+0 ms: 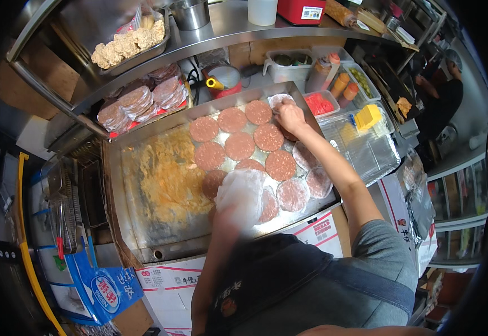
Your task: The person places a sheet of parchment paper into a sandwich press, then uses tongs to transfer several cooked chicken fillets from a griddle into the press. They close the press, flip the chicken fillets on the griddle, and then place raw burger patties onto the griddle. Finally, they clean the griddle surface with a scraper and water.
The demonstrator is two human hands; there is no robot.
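Note:
Rows of round, raw-looking burger patties (239,146) lie on a steel flat-top griddle (141,241). Most are bare, while those along the right and front sides carry wrinkled clear film, like the film-covered patty (293,194) near the front edge. My right hand (290,114) is at the far right corner, its fingers curled on the whitish film (278,101) over a patty there. Blurred, my left hand (227,219) holds a bunch of crumpled plastic film (242,193) above the front patties, hiding part of them.
Stacks of film-wrapped patties (134,103) stand behind the griddle. A steel shelf (227,31) overhangs the back, bearing a tray of breaded pieces (130,44). Sauce bottles (340,85) and a foil-covered tray (363,147) with yellow slices (368,116) are to the right. Another person (443,94) stands far right.

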